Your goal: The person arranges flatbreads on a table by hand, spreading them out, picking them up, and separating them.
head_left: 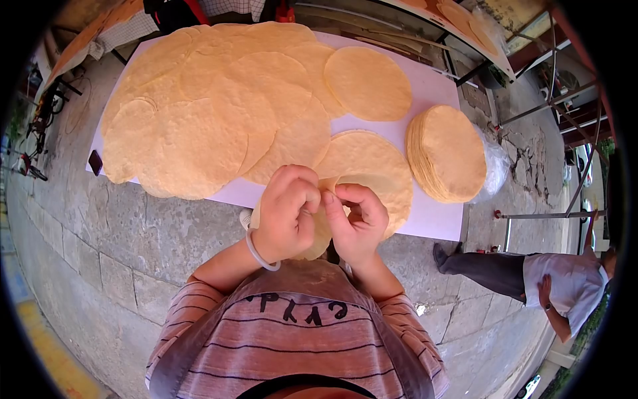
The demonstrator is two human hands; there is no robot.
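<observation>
A thin, round, pale yellow flatbread point(316, 241) hangs between my hands, its upper edge pinched and partly folded over. My left hand point(287, 211), with a white band at the wrist, is closed on that edge. Thumb and forefinger of my right hand point(359, 219) pinch the same edge just beside it. Behind my hands, a larger flatbread point(380, 151) lies on the table and is partly covered by them. Many overlapping flatbreads point(219, 100) spread over the left and middle of the table, and a single one point(369, 83) lies at the back right.
A neat stack of flatbreads point(455, 153) stands at the right end of the pale table point(435, 223), with clear plastic wrap point(493, 169) beside it. A dark phone-like object point(96, 162) lies at the left edge. A person point(565, 282) stands to the right, near metal poles.
</observation>
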